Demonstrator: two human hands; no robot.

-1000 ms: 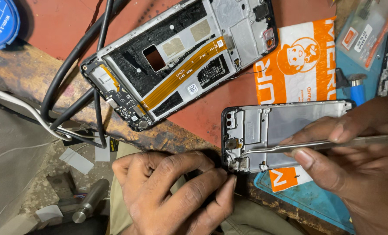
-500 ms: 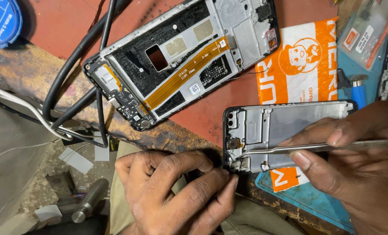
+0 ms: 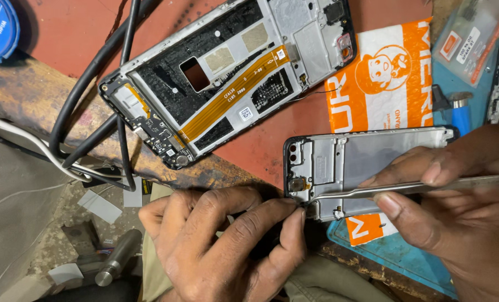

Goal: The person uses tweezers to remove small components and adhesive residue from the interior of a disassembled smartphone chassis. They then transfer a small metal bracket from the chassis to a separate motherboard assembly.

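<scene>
Pinching slim steel tweezers (image 3: 406, 188) in our right hand (image 3: 456, 218), we probe the grey metal phone frame's (image 3: 367, 168) corner while our left hand (image 3: 227, 246) clamps that edge on the bench; a slip could tear the small connector.

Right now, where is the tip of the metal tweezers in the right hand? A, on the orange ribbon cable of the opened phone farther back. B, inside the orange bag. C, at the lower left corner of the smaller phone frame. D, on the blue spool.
C: the tweezers in the right hand end at the lower left corner of the smaller phone frame, beside the left hand's fingertips.
</scene>
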